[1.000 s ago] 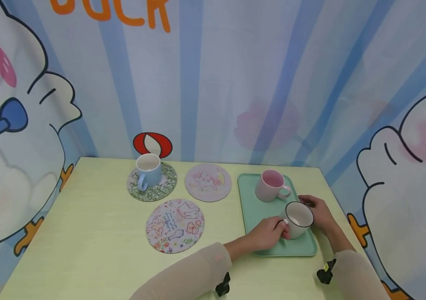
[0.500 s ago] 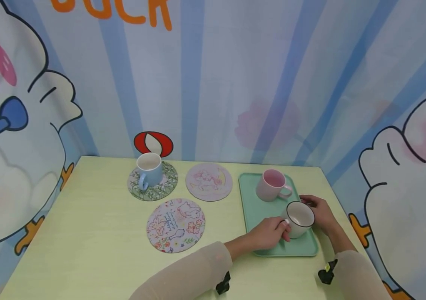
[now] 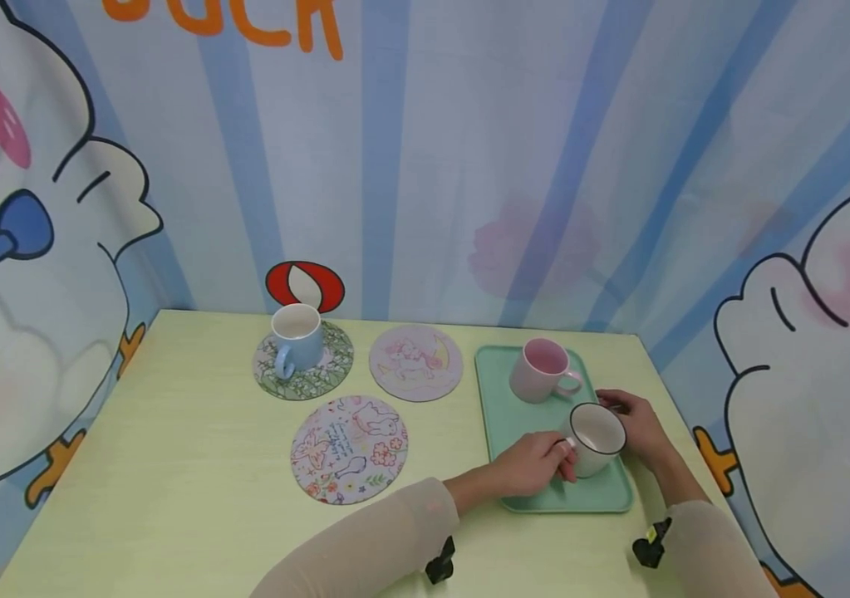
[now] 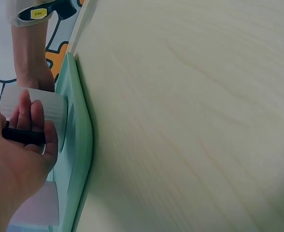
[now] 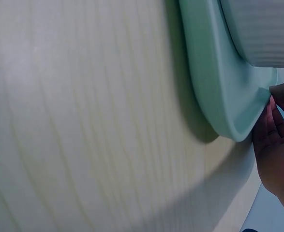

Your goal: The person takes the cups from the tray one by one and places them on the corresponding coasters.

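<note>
A white mug with a dark rim (image 3: pixel 595 444) stands upright on the green tray (image 3: pixel 501 419). My left hand (image 3: pixel 533 463) grips it by the handle (image 4: pixel 23 136), which looks black in the left wrist view, with fingers curled round it. At the tray's right edge, my right hand (image 3: pixel 637 425) pinches the rim, its thumb (image 5: pixel 283 91) on top and the other fingers along the outside. A pink mug (image 3: pixel 537 378) sits farther back on the same tray, handle to the right.
Left of the tray lie a pink-lilac round placemat (image 3: pixel 415 390) and a flowered round one (image 3: pixel 350 473). A light blue mug (image 3: pixel 299 340) stands on a green patterned round mat (image 3: pixel 331 374). Behind the pale table (image 3: pixel 170 465) hangs a striped cartoon curtain (image 3: pixel 425 166).
</note>
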{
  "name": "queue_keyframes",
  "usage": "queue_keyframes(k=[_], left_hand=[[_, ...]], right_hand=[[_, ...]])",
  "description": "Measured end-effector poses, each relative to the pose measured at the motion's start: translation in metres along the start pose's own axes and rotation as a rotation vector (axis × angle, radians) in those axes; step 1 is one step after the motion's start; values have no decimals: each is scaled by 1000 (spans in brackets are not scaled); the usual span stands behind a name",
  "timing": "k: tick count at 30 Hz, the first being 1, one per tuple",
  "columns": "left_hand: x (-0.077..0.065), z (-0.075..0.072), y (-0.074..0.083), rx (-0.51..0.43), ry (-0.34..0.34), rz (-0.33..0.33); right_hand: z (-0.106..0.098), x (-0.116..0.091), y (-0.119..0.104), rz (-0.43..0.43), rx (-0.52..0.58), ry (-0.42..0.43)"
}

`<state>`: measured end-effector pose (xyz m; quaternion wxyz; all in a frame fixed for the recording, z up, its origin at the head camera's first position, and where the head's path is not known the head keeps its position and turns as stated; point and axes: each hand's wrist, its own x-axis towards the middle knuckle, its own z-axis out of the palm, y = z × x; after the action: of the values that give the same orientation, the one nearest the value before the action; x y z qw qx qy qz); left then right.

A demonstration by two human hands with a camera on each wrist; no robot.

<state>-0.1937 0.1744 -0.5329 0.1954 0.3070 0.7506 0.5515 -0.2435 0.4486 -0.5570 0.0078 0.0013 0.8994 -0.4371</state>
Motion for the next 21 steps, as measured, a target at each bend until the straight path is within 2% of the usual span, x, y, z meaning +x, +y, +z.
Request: queue_keyframes(k=[5,12,15,21], left_hand=[[0,0,-3,-47,7,9],[-2,-3,-7,25,81,27],[-2,-5,-8,25,105,36],[-6,-10,-8,28,113,42]], right_hand=[[1,1,1,-13,3,0],[2,-1,-4,27,-16,14],[3,-1,-6,38,-19,21],[3,0,-5,32,-37,31]])
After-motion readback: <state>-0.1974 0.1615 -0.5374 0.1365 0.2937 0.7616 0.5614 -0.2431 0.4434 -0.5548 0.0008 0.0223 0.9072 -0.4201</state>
